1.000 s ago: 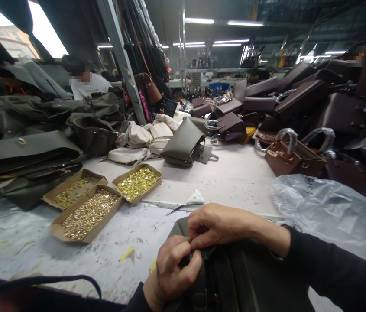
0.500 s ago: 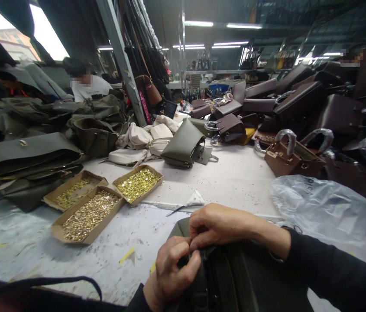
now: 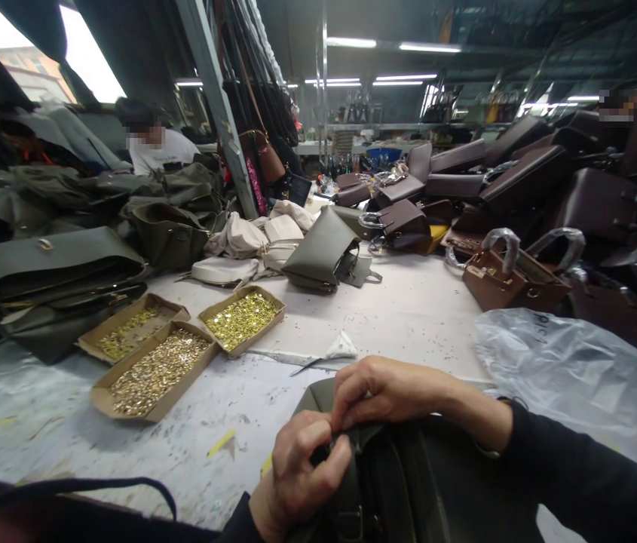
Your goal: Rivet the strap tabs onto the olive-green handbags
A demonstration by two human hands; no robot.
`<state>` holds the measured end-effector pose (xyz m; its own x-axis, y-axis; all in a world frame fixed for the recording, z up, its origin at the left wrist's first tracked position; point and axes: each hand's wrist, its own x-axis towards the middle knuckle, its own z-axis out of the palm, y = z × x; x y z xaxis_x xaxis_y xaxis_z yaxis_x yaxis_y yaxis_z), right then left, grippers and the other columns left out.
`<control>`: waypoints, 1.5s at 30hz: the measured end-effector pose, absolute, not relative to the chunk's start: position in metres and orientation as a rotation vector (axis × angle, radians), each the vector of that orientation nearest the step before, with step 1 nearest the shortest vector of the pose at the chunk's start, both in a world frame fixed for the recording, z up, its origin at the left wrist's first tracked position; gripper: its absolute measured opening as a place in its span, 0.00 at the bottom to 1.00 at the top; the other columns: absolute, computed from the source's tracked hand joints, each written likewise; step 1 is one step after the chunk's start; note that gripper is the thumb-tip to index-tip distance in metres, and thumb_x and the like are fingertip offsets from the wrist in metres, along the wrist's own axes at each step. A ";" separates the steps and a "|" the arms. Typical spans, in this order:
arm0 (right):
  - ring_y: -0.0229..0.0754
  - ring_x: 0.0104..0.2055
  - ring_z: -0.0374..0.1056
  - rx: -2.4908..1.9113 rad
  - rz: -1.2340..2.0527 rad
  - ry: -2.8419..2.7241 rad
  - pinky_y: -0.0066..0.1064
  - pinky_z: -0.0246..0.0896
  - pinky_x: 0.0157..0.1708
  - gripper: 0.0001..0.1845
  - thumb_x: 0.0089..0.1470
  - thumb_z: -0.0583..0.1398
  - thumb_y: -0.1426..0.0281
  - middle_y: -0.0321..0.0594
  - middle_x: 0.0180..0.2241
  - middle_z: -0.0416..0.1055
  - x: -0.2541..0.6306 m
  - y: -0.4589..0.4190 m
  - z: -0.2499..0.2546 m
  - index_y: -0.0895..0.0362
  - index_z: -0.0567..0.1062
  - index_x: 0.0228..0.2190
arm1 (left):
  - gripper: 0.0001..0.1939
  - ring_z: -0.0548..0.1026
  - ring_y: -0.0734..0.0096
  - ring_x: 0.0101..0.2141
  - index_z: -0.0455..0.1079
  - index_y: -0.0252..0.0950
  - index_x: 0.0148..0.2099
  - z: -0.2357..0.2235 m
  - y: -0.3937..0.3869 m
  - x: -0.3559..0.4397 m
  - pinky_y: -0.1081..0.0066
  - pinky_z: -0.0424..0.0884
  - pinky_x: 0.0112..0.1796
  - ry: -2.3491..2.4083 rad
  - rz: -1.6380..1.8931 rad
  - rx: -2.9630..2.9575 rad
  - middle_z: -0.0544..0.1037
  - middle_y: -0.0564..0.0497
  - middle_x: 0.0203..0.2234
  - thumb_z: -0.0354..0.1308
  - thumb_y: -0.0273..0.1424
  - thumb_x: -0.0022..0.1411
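Curled nearly closed, the left hand (image 3: 305,471) and right hand (image 3: 378,394) pinch the bag (image 3: 436,479), apparently by its edge, where so light, pliable a body should hold best.

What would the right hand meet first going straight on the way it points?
Leftward, the right hand would probably meet the left hand first, close by at the dark olive bag; any gap is hard to judge.

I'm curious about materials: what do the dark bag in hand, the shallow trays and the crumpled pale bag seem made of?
Dark bag: leather or imitation, I can't tell which; smooth, faintly shiny.
Shallow trays: probably cardboard; matte brown, folded walls.
Crumpled pale bag: likely thin plastic; glossy, translucent, creased.
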<state>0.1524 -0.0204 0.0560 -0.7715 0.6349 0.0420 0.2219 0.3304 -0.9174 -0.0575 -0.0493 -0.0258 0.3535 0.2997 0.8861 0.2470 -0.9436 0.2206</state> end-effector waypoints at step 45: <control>0.40 0.37 0.70 -1.066 0.825 -2.557 0.27 0.60 0.35 0.04 0.63 0.64 0.68 0.37 0.38 0.74 0.144 -0.039 0.074 0.55 0.76 0.40 | 0.20 0.76 0.63 0.44 0.68 0.35 0.54 -0.045 -0.047 -0.069 0.65 0.78 0.41 0.483 1.664 2.558 0.73 0.45 0.45 0.60 0.18 0.60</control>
